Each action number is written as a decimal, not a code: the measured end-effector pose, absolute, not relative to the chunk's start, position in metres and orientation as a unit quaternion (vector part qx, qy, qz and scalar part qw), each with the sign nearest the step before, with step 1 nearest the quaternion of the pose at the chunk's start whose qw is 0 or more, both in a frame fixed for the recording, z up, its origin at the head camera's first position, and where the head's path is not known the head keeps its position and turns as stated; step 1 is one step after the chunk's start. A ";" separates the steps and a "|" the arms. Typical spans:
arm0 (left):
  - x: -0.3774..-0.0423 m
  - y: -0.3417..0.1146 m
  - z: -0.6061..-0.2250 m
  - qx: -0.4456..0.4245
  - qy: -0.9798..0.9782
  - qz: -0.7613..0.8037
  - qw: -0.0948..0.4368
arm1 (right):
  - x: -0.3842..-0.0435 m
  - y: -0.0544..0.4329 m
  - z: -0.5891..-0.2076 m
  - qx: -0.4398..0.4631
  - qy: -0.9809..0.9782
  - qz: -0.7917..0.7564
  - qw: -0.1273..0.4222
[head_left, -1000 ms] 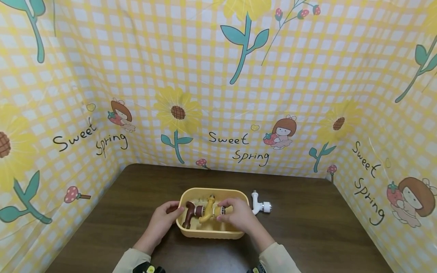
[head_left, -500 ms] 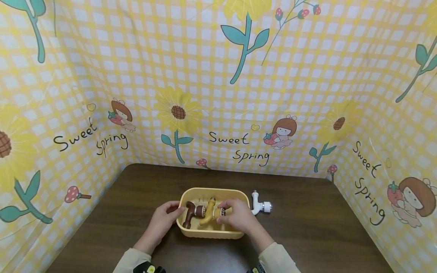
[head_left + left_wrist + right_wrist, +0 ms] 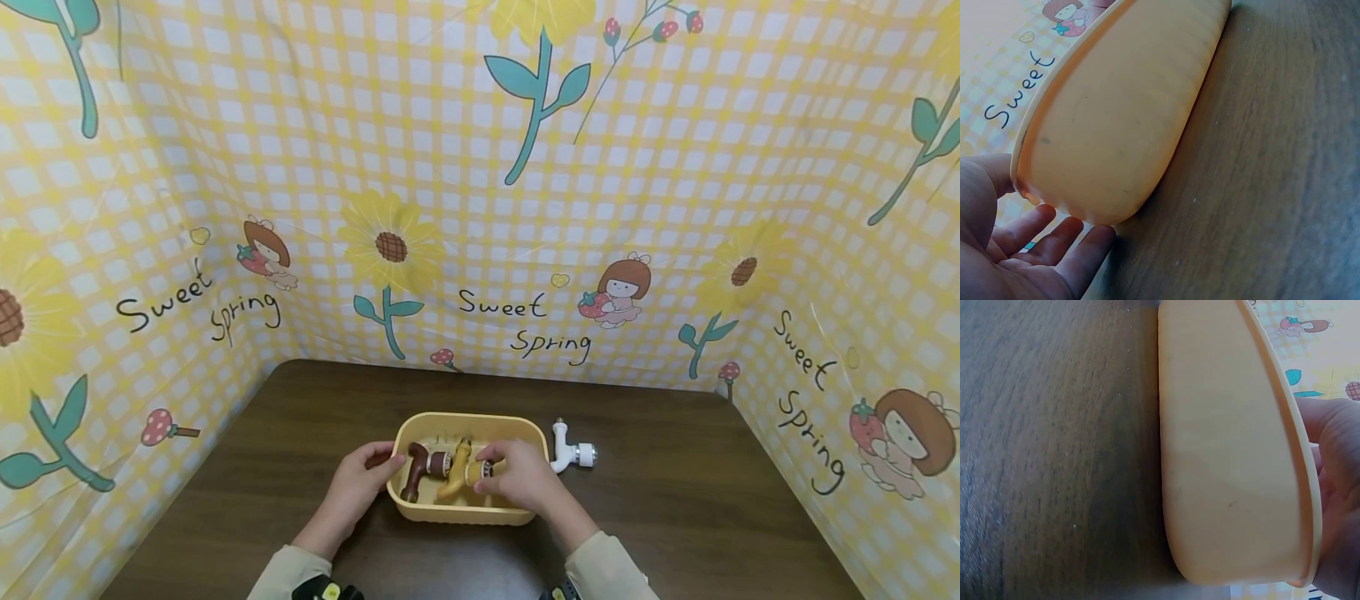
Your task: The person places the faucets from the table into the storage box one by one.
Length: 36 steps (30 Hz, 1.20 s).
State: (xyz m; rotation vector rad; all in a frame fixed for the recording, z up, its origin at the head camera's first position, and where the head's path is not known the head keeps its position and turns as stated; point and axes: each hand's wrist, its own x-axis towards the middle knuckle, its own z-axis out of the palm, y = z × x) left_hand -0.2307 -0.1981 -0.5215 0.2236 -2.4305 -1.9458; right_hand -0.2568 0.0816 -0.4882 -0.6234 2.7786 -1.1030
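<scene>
A yellow plastic bin [image 3: 467,515] sits on the table. My left hand [image 3: 356,487] grips its left end, thumb over the rim and fingers against the outer wall, as the left wrist view also shows at the bin's wall [image 3: 1110,119]. Inside, a dark brown faucet [image 3: 414,473] lies at the left. Beside it is a yellow faucet [image 3: 457,475], whose ribbed end my right hand [image 3: 525,475] pinches between thumb and fingers. In the right wrist view the bin's near wall [image 3: 1229,456] hides the fingertips and the faucet.
A white faucet [image 3: 573,454] lies on the dark wooden table [image 3: 675,500], just right of the bin. Yellow checked cloth [image 3: 480,208] with printed flowers hangs behind and along both sides of the table.
The yellow faucet has shifted slightly toward me and to the left in the bin, my right hand moving with it. My left hand and the bin stay in place.
</scene>
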 end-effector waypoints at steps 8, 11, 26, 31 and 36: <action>-0.233 -0.199 -0.524 0.072 -0.781 -0.620 0.007 | -0.258 0.081 -0.490 -0.208 0.912 -0.351 0.045; -0.234 -0.199 -0.524 0.072 -0.781 -0.620 0.007 | -0.259 0.080 -0.490 -0.209 0.912 -0.349 0.047; -0.232 -0.198 -0.521 0.082 -0.781 -0.620 0.009 | -0.260 0.079 -0.490 -0.213 0.913 -0.344 0.055; -0.232 -0.198 -0.522 0.075 -0.782 -0.618 0.010 | -0.260 0.078 -0.490 -0.208 0.913 -0.346 0.062; -0.231 -0.198 -0.524 0.071 -0.781 -0.620 0.012 | -0.259 0.077 -0.491 -0.207 0.914 -0.344 0.063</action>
